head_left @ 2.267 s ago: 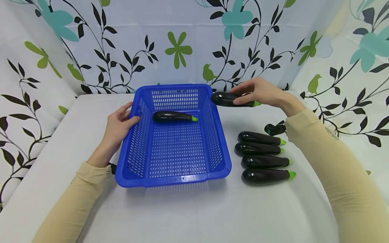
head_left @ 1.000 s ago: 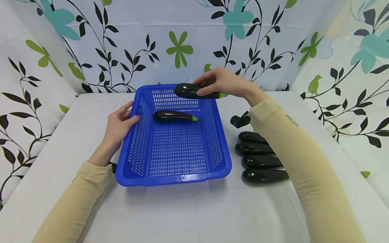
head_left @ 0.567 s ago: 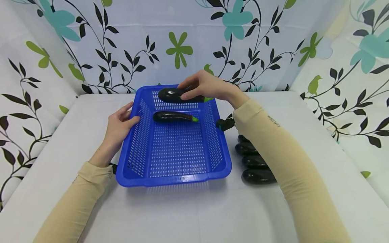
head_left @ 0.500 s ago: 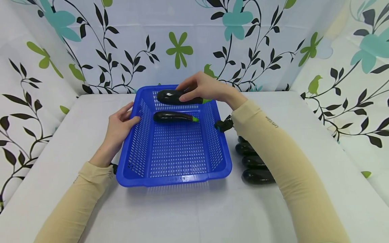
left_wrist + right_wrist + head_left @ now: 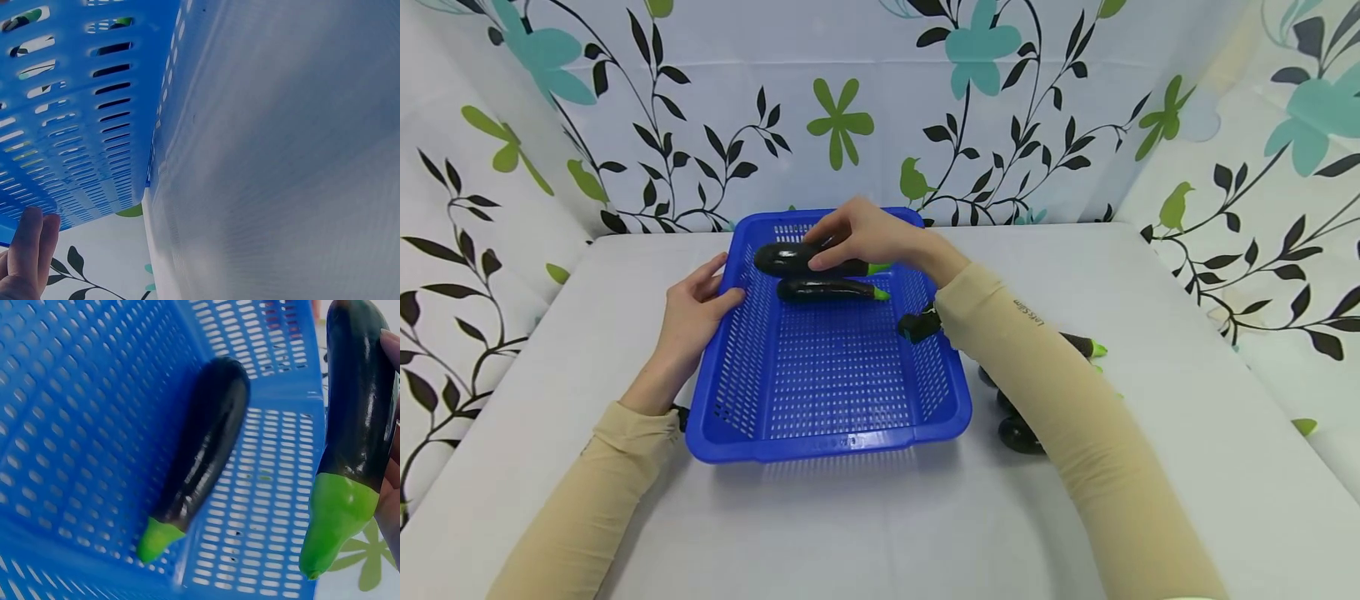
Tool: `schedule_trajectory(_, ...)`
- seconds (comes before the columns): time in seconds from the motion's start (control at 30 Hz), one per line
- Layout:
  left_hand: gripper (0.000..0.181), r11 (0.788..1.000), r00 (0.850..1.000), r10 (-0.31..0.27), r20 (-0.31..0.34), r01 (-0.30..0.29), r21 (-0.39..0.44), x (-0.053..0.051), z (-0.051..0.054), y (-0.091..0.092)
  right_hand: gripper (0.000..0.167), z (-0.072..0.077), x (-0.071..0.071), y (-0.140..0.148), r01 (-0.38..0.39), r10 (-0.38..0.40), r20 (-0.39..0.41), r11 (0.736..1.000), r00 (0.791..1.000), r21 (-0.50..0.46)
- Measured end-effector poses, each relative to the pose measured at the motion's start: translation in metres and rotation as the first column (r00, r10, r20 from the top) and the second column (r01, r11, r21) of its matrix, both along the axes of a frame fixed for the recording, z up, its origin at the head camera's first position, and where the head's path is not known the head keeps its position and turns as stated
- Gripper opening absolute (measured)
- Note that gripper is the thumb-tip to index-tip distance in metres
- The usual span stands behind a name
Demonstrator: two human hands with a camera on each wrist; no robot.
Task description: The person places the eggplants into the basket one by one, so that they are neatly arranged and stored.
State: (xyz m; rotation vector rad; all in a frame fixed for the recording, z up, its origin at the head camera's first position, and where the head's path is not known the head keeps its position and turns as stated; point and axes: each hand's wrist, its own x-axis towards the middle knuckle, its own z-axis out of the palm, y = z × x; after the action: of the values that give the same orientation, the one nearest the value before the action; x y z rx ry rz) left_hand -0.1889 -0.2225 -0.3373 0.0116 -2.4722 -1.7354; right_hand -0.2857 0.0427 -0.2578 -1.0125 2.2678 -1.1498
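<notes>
A blue perforated basket (image 5: 842,446) stands on the white table. My left hand (image 5: 696,312) grips its left rim, thumb over the edge; in the left wrist view the fingers (image 5: 36,244) lie against its outer side. My right hand (image 5: 872,237) pinches a dark eggplant (image 5: 782,260) with a green stem end, held over the back part of the basket. Another eggplant (image 5: 823,289) lies inside, just in front of the held one. The right wrist view shows the held eggplant (image 5: 359,394) beside the lying eggplant (image 5: 209,437), a gap between them.
Right of the basket, several eggplants (image 5: 1021,435) lie on the table (image 5: 880,533), mostly hidden under my right forearm. A patterned curtain (image 5: 880,100) hangs behind the table and along both sides.
My right hand has carried the eggplant from beyond the basket's right rim leftward over it, and lower in the latest frames. The left hand and basket have stayed in place.
</notes>
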Motion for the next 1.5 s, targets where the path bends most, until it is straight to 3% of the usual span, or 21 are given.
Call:
schedule_trajectory(0.33,0.065,1.0,1.0,-0.003,0.002,0.003,-0.023,0.001,0.0,0.002,0.04,-0.027,0.0,-0.006,0.02,-0.02,0.007,0.997,1.0,0.076)
schedule_trajectory(0.77,0.065,1.0,1.0,0.008,-0.005,-0.008,-0.028,0.003,0.0,0.001,0.041,-0.047,-0.005,-0.005,0.01,-0.017,0.056,0.992,0.998,0.122)
schedule_trajectory(1.2,0.066,0.999,1.0,-0.006,0.004,0.006,-0.031,0.001,-0.002,0.0,0.043,-0.058,-0.005,-0.001,-0.005,-0.008,0.071,0.982,0.997,0.187)
schedule_trajectory(1.5,0.066,1.0,1.0,-0.003,0.006,0.003,-0.028,0.001,-0.002,0.001,0.043,-0.061,-0.006,-0.002,0.028,-0.041,0.063,0.981,0.997,0.191)
